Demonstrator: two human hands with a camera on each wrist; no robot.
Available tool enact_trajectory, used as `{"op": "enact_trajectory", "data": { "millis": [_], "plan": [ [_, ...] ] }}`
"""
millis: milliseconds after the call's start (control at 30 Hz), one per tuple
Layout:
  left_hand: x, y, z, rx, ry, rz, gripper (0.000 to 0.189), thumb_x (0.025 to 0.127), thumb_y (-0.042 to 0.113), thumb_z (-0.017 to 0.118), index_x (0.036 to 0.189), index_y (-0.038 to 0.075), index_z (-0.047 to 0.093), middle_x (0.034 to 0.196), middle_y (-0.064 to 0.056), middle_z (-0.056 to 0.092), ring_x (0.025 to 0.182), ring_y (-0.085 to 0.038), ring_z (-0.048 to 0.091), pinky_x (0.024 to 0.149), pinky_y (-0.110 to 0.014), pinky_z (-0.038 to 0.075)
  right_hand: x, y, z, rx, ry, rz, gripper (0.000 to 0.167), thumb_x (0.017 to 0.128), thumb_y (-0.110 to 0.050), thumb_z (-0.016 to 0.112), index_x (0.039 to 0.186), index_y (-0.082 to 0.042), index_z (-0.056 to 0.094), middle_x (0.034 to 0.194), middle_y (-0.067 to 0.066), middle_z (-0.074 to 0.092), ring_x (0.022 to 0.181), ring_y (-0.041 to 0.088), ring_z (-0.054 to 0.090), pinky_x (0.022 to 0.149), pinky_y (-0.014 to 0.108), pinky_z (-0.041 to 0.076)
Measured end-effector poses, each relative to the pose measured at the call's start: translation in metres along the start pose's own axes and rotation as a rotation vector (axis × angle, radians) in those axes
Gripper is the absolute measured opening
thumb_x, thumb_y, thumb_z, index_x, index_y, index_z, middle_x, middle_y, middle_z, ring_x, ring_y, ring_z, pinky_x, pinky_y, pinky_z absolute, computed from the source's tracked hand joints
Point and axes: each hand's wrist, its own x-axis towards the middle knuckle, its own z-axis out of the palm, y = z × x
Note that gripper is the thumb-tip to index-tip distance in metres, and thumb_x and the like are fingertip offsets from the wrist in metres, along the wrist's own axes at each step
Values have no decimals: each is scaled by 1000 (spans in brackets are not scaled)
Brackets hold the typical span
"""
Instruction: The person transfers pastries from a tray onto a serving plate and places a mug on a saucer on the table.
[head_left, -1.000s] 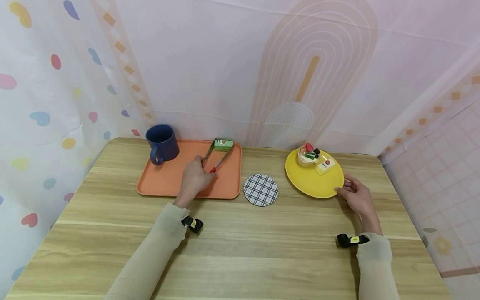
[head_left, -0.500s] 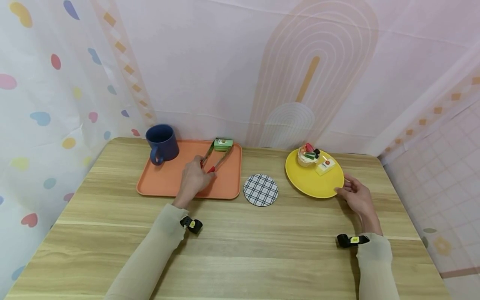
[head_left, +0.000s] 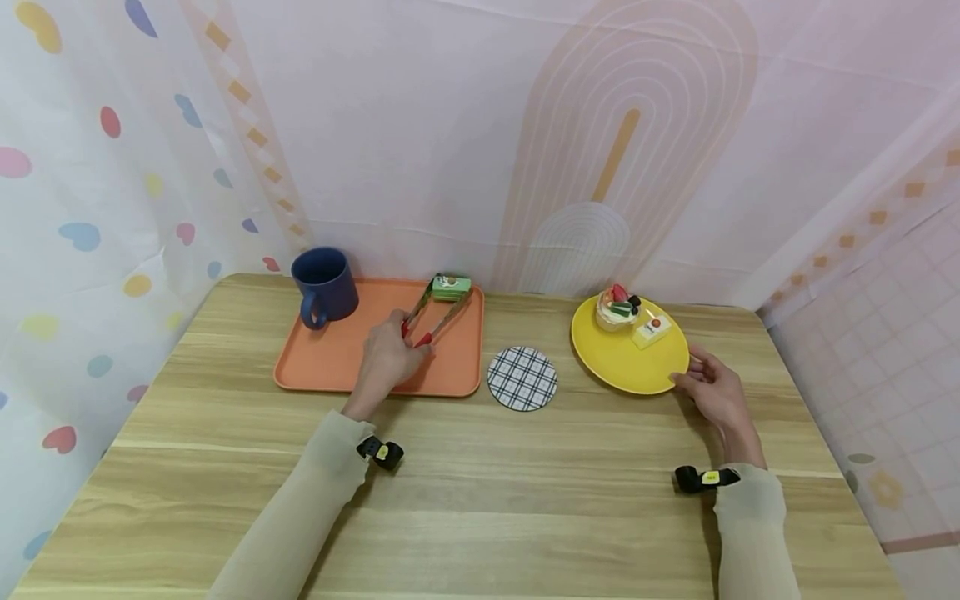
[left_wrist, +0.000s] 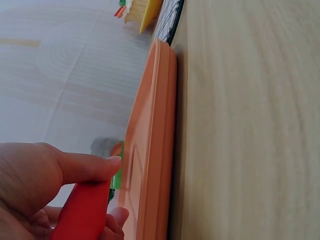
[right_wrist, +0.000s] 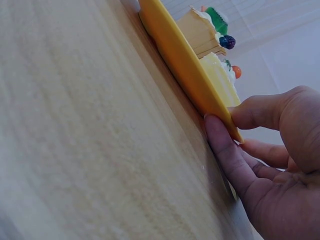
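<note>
My left hand (head_left: pixel 390 354) grips red-handled metal tongs (head_left: pixel 453 311) over the orange tray (head_left: pixel 375 373). The tong arms reach to either side of a green cake slice (head_left: pixel 452 288) at the tray's back right; whether both tips press on it I cannot tell. In the left wrist view, thumb and fingers wrap a red handle (left_wrist: pixel 82 212). My right hand (head_left: pixel 718 392) pinches the right rim of a yellow plate (head_left: pixel 626 373), thumb above and fingers below in the right wrist view. On that plate sit a fruit-topped tart (head_left: pixel 617 312) and a yellow cake slice (head_left: pixel 651 332).
A dark blue mug (head_left: pixel 326 287) stands on the tray's back left corner. Between tray and plate lies a round checked coaster (head_left: pixel 522 379). A patterned cloth (head_left: pixel 420 125) hangs behind the wooden table (head_left: pixel 525 517).
The tong tips and the green cake slice have shifted slightly to the right. My right hand and the plate stay where they were.
</note>
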Motion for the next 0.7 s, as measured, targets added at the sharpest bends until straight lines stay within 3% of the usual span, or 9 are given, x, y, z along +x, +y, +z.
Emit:
{"op": "enact_trajectory", "data": {
  "millis": [300, 700],
  "plan": [
    [-6, -1, -2, -7, 4, 30, 60, 88, 24, 80, 136, 0, 52, 88, -10, 58, 74, -26, 55, 62, -32, 39, 1, 1, 0, -19, 5, 6, 70, 99, -16, 66, 160, -8, 32, 143, 20, 51, 97, -1, 55, 77, 10, 51],
    [-12, 2, -1, -1, 24, 72, 55, 87, 22, 81, 129, -1, 54, 83, -10, 57, 69, -24, 52, 59, -31, 37, 0, -2, 0, -16, 8, 12, 71, 99, -15, 66, 161, -7, 31, 143, 21, 51, 93, -5, 54, 76, 11, 52]
  ]
}}
